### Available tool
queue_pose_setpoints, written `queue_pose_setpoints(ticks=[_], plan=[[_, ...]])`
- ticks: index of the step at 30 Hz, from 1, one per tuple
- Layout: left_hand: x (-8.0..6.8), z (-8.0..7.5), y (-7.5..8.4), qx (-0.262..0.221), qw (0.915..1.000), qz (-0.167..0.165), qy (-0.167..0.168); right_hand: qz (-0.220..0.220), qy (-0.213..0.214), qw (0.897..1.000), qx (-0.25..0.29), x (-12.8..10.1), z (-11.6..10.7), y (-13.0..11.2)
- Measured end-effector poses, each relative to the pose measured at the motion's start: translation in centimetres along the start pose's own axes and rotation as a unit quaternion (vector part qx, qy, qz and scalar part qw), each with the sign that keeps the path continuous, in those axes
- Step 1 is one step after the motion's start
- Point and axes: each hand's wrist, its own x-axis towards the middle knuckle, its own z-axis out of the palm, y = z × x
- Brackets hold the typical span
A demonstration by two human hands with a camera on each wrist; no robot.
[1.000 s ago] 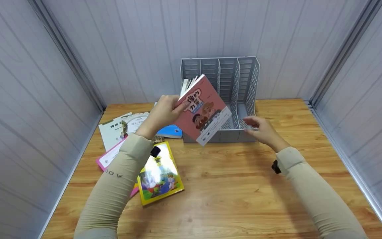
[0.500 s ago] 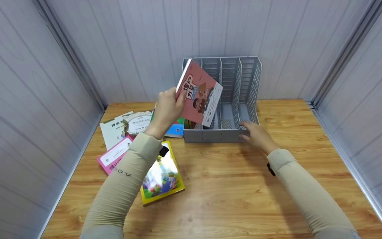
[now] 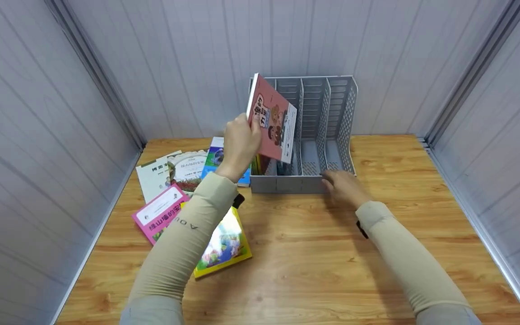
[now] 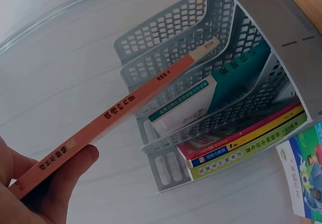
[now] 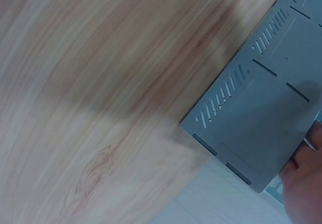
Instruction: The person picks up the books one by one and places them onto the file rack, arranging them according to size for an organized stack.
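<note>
My left hand (image 3: 240, 142) grips a pink book (image 3: 273, 133) by its spine side, thumb on the cover. The book is tilted above the left part of a grey file rack (image 3: 296, 184). In the left wrist view, its spine (image 4: 108, 110) crosses over the compartments. Inside the rack, a teal book (image 4: 240, 75) leans in the second compartment from the left. Red, yellow and green book spines (image 4: 246, 146) stand together in the leftmost one. My right hand (image 3: 345, 187) holds the rack's front rim toward its right side, fingers over the edge and thumb in front.
Left of the rack, several books lie spread on the wooden table (image 3: 305, 266): a blue one (image 3: 217, 151), a pink one (image 3: 160, 210), a yellow-bordered one (image 3: 226, 243) and pale ones (image 3: 151, 178). Grey wall panels (image 3: 197, 67) enclose the table at the back and sides.
My left hand has carried the pink book up and back over the rack, turning it more upright. My right hand has shifted left along the front rim and now holds it.
</note>
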Motion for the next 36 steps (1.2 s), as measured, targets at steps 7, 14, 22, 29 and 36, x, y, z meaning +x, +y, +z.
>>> queue_pose_setpoints(ticks=[7, 14, 22, 29, 36], plan=[[0.9, 1.8, 0.4, 0.029, 0.9995, -0.011, -0.007, 0.029, -0.014, 0.999, -0.007, 0.4, 0.1, 0.0], [1.6, 4.0, 0.2, 0.105, 0.9944, 0.001, -0.008, 0.041, -0.015, 0.999, 0.003, 0.5, 0.1, 0.1], [1.3, 7.2, -0.3, 0.169, 0.9850, 0.028, -0.017, 0.044, -0.008, 0.999, 0.004, 0.5, 0.2, 0.1], [0.8, 9.7, -0.1, 0.212, 0.9762, 0.037, -0.027, 0.041, -0.002, 0.999, 0.001, 0.6, 0.4, 0.4], [0.6, 11.8, -0.3, 0.246, 0.9680, 0.044, -0.024, 0.047, 0.003, 0.999, 0.009, 0.5, 0.4, 0.3]])
